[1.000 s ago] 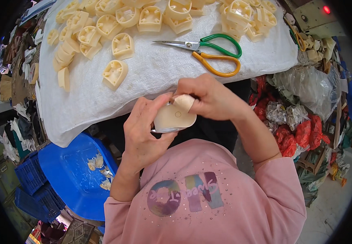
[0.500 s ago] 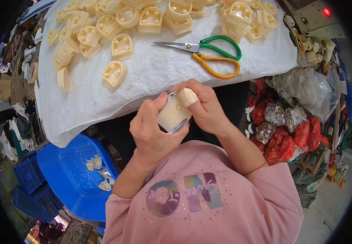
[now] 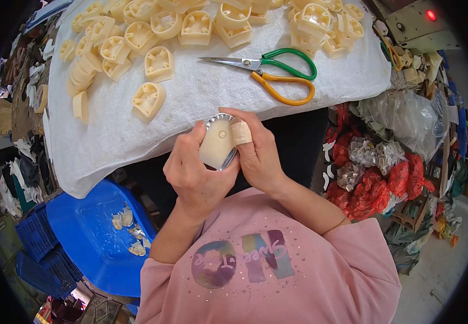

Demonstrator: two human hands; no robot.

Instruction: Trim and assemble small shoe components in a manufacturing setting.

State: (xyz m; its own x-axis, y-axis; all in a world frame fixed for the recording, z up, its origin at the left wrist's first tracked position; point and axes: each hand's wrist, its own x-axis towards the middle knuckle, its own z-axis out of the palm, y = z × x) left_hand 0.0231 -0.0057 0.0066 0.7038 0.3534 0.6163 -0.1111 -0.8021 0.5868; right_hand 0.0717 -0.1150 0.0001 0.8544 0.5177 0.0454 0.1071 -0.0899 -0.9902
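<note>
Between both hands, over my lap at the table's near edge, is a cream plastic piece with a shiny silver rim [image 3: 215,147]. A small round mark shows on its flat face. My left hand [image 3: 196,175] wraps its left and lower sides. On the right, my right hand [image 3: 261,156] grips it, its thumb wrapped in beige tape [image 3: 241,133] and pressing at the rim. Beyond my hands lie scissors [image 3: 254,64] with one green and one orange handle. Several hollow cream plastic pieces [image 3: 159,63] cover the table's far part.
White woven cloth [image 3: 104,140] covers the table. At lower left stands a blue plastic basin [image 3: 82,232] with several silver-and-cream pieces in it, beside dark blue crates [image 3: 37,232]. To the right are red plastic bags [image 3: 368,194] and clear plastic wrapping [image 3: 407,121].
The held piece has turned more upright and shifted slightly left, showing more of its curved silver rim. Both hands moved with it, and the right thumb slid to its right side.
</note>
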